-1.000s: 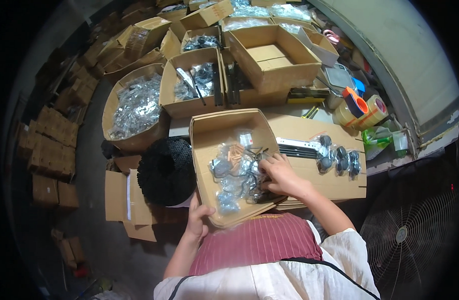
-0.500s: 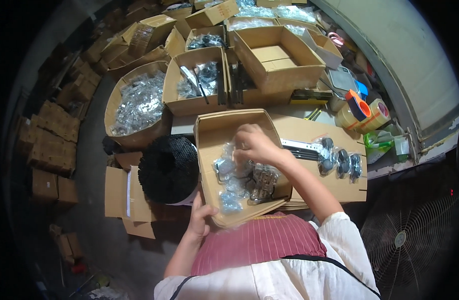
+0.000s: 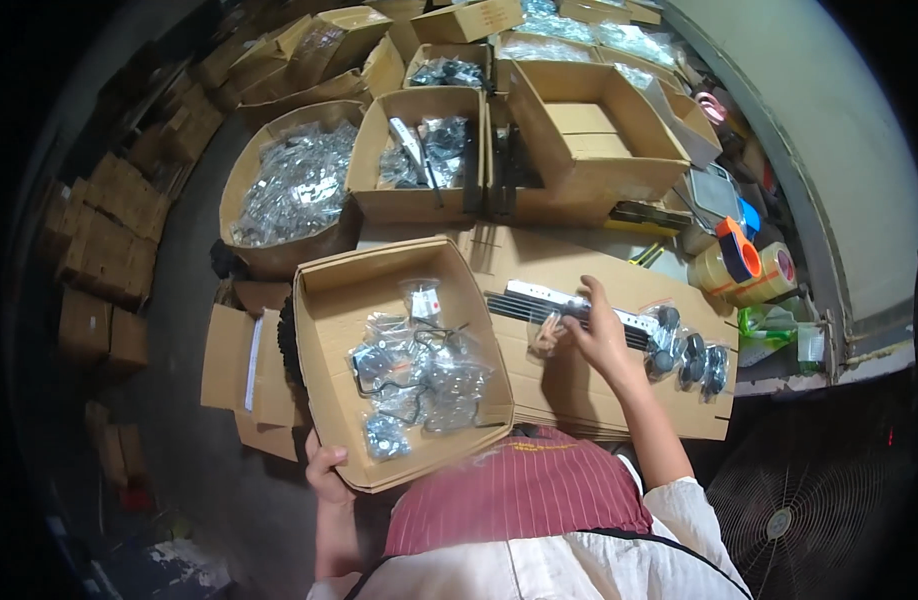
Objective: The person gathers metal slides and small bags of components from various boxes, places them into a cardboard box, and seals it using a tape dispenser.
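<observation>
My left hand point(image 3: 327, 470) grips the near left corner of an open cardboard box point(image 3: 324, 300), which tilts in front of me. Inside it lie clear plastic bags of hardware point(image 3: 449, 385), bent dark metal rods point(image 3: 404, 405) and a small bag with a white piece point(image 3: 423, 300). Over to the right, my right hand point(image 3: 601, 325) has its thumb and fingers spread across a white slotted strip point(image 3: 539, 293) and black bars point(image 3: 519, 308). Whether it touches them I cannot tell. Beside its thumb is a small clear bag with tan pieces point(image 3: 549, 333).
Flat cardboard sheets point(image 3: 579, 400) lie under the strip, with bagged black wheel-like parts point(image 3: 691, 355) on their right. Open boxes of bagged parts point(image 3: 294, 185) line the back. Tape rolls point(image 3: 769, 270) and an orange tape dispenser point(image 3: 739, 250) stand at the right, a fan point(image 3: 779, 520) below.
My right hand has left the box and moved right to the strip and bars. My left hand has shifted the box left and toward me, in front of the black bundle.
</observation>
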{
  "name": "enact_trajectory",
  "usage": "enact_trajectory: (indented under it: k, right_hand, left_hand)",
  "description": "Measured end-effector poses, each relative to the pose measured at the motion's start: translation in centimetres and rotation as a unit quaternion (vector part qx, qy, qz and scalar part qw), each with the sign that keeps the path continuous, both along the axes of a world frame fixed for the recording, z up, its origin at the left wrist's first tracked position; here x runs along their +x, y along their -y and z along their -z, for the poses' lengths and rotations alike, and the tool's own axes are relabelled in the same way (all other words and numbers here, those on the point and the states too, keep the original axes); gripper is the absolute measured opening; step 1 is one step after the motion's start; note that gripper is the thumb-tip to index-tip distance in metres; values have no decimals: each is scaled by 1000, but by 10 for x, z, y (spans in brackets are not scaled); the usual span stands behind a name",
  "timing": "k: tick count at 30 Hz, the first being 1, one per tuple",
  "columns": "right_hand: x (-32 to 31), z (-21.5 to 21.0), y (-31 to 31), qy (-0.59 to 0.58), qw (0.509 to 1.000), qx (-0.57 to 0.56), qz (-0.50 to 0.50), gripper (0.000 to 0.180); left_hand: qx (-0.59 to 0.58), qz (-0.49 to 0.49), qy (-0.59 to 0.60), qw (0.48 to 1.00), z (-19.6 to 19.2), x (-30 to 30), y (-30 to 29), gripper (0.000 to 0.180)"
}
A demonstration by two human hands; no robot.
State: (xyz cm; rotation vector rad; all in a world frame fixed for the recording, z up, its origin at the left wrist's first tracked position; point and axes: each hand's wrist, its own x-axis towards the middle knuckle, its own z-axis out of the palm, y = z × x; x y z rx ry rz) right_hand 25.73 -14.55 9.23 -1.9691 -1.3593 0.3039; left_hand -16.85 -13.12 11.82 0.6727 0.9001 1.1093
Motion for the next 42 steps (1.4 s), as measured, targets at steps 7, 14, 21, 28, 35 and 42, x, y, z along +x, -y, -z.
enact_trajectory:
  k: [7, 14, 21, 28, 35, 42]
  right_hand:
    - [-72, -52, -77, 201, 896, 84, -387, 59]
    - [-63, -3, -118, 320, 839, 43, -437, 35]
    - [-25, -74, -36, 334, 909, -73, -238, 46]
    - [-99, -21, -94, 63, 909, -3, -412, 65]
    - [-107, 7, -115, 40, 900, 20, -433, 39]
    - [-79, 20, -119, -411, 862, 94, -281, 11]
  left_hand:
    - [-13, 76, -44, 996, -11, 13, -4, 78]
    - [-13, 107, -57, 993, -12, 21, -19, 81]
    - [-10, 123, -111, 986, -9, 14, -26, 81]
    - [27, 196, -133, 971, -23, 34, -41, 97]
    - [-8, 179, -116, 977, -25, 35, -32, 92]
    - [21, 189, -105, 976, -24, 46, -43, 97]
